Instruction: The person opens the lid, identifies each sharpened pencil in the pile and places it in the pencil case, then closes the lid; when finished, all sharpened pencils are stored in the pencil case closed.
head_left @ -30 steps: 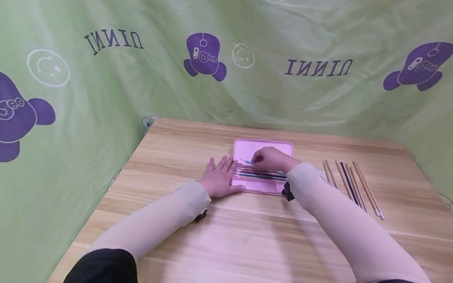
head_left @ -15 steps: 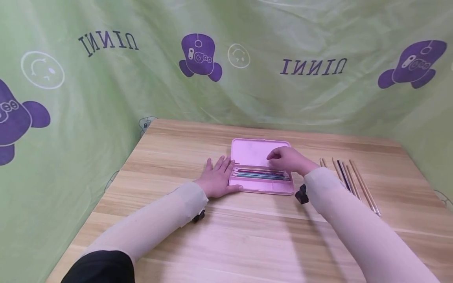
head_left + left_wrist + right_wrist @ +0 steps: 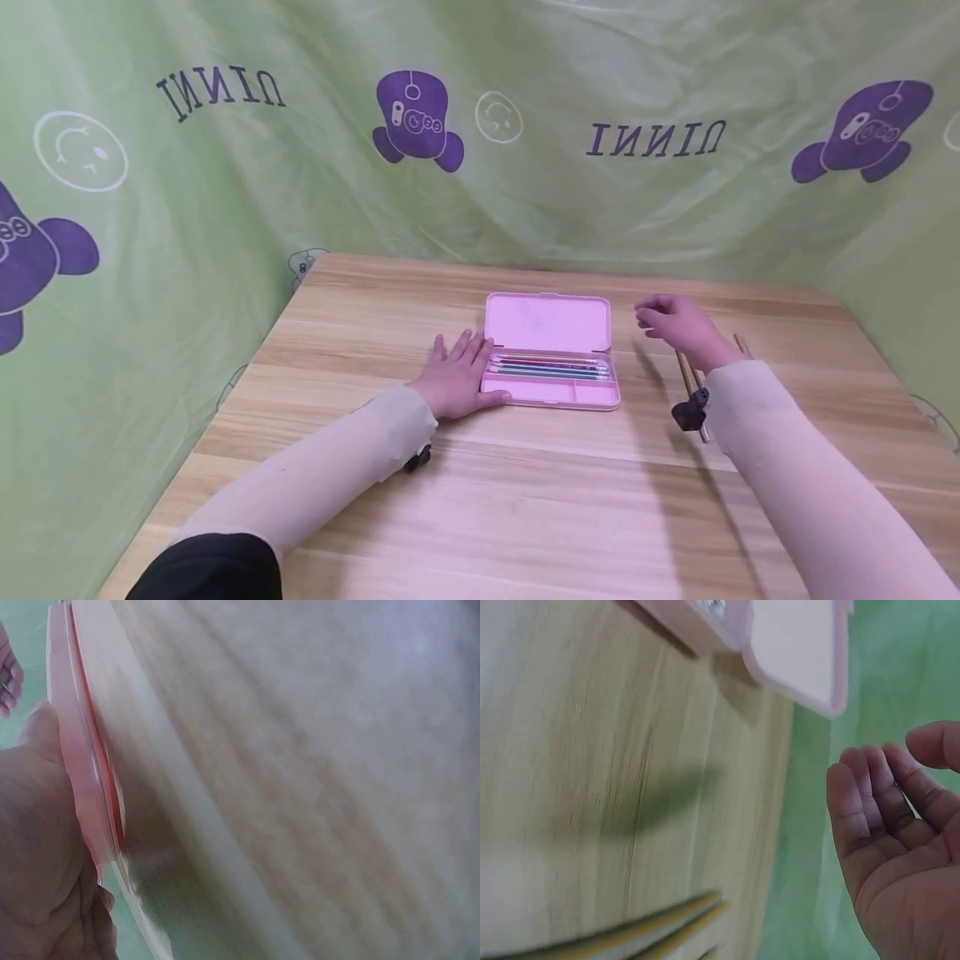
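Note:
A pink pencil case [image 3: 547,323] lies with its lid raised on the wooden table. Several pencils [image 3: 551,367] lie side by side in its far compartment; the two smaller near compartments are bare. My left hand [image 3: 456,383] rests with spread fingers against the case's left end, its thumb along the front corner. In the left wrist view, that palm lies along the case's pink side [image 3: 82,735]. To the right of the case, my right hand [image 3: 686,332] hovers above the table with loosely bent fingers. Its palm [image 3: 907,900] holds nothing in the right wrist view.
Loose wooden pencils [image 3: 685,375] lie on the table's right side, partly hidden beneath my right hand and sleeve. A green curtain [image 3: 315,183] with purple figures hangs behind the table's far edge.
My right hand let go of a pale blue pencil at the case and moved right, empty, towards the loose pencils. My left hand stayed against the case. The head view shifted slightly.

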`<move>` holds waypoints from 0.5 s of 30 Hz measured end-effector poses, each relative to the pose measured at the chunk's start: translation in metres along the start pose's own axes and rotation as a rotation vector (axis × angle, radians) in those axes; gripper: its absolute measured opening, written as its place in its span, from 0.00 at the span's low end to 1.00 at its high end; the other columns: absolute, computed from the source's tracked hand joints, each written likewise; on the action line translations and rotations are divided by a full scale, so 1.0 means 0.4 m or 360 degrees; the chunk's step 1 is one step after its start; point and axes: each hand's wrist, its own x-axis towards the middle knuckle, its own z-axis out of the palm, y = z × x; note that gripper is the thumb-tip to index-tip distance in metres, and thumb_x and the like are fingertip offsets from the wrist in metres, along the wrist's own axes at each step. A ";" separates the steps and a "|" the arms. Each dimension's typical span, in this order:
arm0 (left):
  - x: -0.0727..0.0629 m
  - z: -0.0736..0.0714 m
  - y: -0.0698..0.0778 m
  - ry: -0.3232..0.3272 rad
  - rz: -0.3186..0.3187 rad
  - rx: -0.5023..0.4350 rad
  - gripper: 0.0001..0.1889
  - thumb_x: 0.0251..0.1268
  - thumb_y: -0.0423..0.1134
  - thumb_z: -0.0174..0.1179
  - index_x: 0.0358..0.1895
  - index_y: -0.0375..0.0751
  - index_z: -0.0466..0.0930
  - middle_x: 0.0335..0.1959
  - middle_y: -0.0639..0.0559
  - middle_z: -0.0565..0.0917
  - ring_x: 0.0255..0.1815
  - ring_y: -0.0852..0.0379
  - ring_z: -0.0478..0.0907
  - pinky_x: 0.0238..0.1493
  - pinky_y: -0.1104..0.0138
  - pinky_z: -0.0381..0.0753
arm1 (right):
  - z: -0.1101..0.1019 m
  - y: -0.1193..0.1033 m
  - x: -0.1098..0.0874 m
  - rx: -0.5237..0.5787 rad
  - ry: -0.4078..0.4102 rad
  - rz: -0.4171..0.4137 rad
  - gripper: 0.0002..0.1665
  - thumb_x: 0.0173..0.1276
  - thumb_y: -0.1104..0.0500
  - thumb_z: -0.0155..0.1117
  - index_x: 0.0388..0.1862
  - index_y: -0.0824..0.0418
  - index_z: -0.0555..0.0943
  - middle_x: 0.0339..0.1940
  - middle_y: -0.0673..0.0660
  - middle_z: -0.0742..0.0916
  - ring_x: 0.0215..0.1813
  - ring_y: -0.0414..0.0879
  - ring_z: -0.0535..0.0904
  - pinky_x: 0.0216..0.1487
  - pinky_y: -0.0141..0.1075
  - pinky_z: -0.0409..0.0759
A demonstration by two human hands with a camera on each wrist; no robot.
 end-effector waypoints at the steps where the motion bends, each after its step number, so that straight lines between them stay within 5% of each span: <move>1: 0.000 0.001 -0.001 -0.0002 0.0003 -0.0001 0.57 0.68 0.80 0.37 0.85 0.42 0.36 0.86 0.45 0.36 0.85 0.46 0.29 0.77 0.39 0.27 | -0.008 0.008 -0.005 0.0032 0.0022 0.0002 0.29 0.85 0.58 0.45 0.71 0.81 0.65 0.66 0.80 0.74 0.66 0.70 0.74 0.68 0.54 0.75; 10: 0.001 0.000 -0.005 0.0006 0.0014 0.0016 0.56 0.69 0.80 0.38 0.85 0.41 0.36 0.85 0.43 0.37 0.84 0.44 0.30 0.77 0.38 0.29 | -0.055 0.076 -0.052 0.0154 0.0121 0.0031 0.29 0.84 0.60 0.47 0.69 0.85 0.63 0.55 0.68 0.81 0.45 0.34 0.80 0.51 0.29 0.83; 15: 0.001 0.001 -0.004 -0.0010 0.0012 -0.0002 0.56 0.69 0.80 0.38 0.85 0.42 0.36 0.85 0.44 0.36 0.84 0.45 0.29 0.77 0.38 0.28 | -0.058 0.107 -0.073 0.0087 0.0132 0.0091 0.29 0.84 0.59 0.48 0.68 0.85 0.65 0.55 0.70 0.82 0.43 0.33 0.80 0.48 0.27 0.83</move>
